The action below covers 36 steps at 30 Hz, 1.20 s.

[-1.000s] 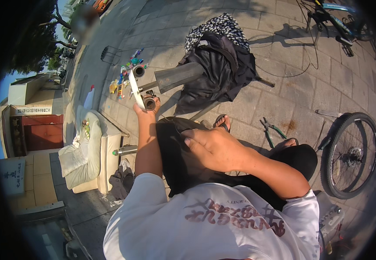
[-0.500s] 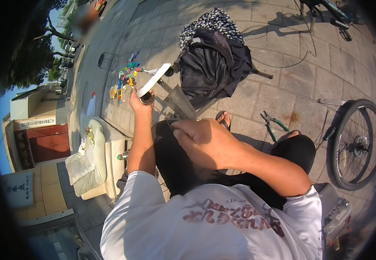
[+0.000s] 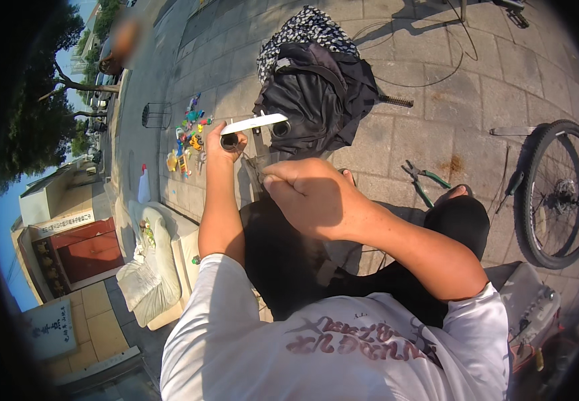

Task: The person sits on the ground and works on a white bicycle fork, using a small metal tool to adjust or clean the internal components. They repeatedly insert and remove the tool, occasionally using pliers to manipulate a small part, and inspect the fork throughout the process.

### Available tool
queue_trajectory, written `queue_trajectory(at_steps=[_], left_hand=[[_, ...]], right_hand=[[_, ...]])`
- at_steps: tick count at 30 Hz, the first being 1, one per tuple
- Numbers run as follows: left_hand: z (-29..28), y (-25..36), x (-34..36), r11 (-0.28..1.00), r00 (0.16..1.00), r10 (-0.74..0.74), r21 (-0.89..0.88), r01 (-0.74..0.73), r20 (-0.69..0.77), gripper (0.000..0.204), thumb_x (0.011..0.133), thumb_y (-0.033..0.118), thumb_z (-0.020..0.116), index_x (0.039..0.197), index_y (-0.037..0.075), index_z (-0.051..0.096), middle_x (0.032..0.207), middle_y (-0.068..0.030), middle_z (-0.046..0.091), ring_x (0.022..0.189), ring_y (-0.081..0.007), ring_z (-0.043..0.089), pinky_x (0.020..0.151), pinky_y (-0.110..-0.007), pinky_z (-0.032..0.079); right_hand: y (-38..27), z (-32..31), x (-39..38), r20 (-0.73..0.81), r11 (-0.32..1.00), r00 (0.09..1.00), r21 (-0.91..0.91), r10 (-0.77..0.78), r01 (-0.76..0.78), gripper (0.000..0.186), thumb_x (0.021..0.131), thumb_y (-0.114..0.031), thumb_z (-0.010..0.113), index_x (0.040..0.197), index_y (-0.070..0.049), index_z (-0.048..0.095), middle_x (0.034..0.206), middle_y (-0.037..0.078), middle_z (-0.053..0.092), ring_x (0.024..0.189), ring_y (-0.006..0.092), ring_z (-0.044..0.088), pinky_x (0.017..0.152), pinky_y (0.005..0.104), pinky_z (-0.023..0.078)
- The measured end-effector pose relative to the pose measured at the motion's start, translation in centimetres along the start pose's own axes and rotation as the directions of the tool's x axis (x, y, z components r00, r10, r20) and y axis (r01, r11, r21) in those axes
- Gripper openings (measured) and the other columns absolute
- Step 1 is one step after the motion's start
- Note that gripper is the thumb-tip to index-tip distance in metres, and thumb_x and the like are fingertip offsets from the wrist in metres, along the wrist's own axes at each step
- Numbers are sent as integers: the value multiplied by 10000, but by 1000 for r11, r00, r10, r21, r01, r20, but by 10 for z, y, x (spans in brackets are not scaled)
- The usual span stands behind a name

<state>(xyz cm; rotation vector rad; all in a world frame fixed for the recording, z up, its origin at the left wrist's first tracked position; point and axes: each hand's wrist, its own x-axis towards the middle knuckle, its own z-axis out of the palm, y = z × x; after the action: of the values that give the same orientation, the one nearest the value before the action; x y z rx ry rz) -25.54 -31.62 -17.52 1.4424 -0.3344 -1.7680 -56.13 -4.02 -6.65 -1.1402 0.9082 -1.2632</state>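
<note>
My left hand [image 3: 220, 146] is wrapped round one leg of what looks like a bicycle suspension fork [image 3: 257, 123]. Its white arch runs across to the right, with a dark round tube opening at each end. The lower legs are partly hidden behind my hands and knee. Closer to me, my right hand [image 3: 319, 197] is closed, thumb pressed on the bent forefinger. A thin dark end shows by the fingertips, too small to name. Beyond the fork, a black garment or bag [image 3: 319, 93] lies heaped on the paving with a dotted cloth [image 3: 309, 30] behind it.
A coil spring [image 3: 395, 101] lies beside the black heap. Green-handled pliers [image 3: 423, 182] are near my right foot. At the right a bicycle wheel [image 3: 560, 194] lies on the paving. Colourful small toys [image 3: 189, 137] are spread out at the left, beyond a covered armchair [image 3: 156, 267].
The fork has turned in my left hand, its arch swinging from steeply slanted to nearly level. My right hand has moved slightly up, still closed. The whole view has shifted a little.
</note>
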Motion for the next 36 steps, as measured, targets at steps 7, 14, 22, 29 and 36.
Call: queue_trajectory(at_steps=[7, 14, 22, 29, 36], left_hand=[[13, -18, -5, 934, 958, 279, -254, -253, 72, 265, 1036, 198, 590, 1153, -27, 515, 995, -182, 631, 878, -314, 670, 886, -507, 593], [-51, 68, -48, 891, 908, 391, -185, -414, -150, 171, 1053, 172, 520, 1106, 9, 515, 871, -116, 602, 739, -233, 654, 649, -396, 620], [-169, 97, -198, 779, 834, 445, -318, -540, -326, 161, 1037, 100, 511, 1123, -36, 514, 977, -198, 634, 811, -307, 698, 725, -420, 642], [-243, 87, -296, 740, 820, 439, -369, -562, -367, 135, 984, 28, 467, 1015, -90, 524, 903, -210, 648, 778, -307, 709, 719, -420, 653], [-287, 51, -345, 700, 835, 418, -460, -547, -357, 178, 1033, 70, 478, 1059, -87, 558, 938, -192, 667, 851, -285, 697, 804, -410, 641]], right_hand=[[-14, -7, -2, 17, 1000, 1000, 21, 0, 0, 253, 1005, -138, 503, 841, 46, 560, 677, 174, 537, 620, 265, 519, 635, 396, 444], [-45, 13, -20, 125, 998, 990, 45, -59, 53, 294, 1056, -164, 575, 1213, 60, 682, 767, -17, 616, 719, 39, 510, 646, 237, 454], [-88, 78, -63, 292, 988, 947, -43, -132, 151, 255, 1050, -131, 570, 1174, 60, 685, 854, 55, 679, 743, 85, 569, 693, 261, 479], [-115, 112, -109, 404, 960, 902, -156, -153, 233, 231, 1013, -112, 560, 1164, 31, 661, 767, 167, 658, 654, 240, 654, 637, 347, 502], [-115, 130, -126, 495, 927, 839, -155, -226, 341, 205, 947, -28, 607, 1125, 51, 670, 693, 170, 620, 601, 309, 642, 576, 365, 490]])
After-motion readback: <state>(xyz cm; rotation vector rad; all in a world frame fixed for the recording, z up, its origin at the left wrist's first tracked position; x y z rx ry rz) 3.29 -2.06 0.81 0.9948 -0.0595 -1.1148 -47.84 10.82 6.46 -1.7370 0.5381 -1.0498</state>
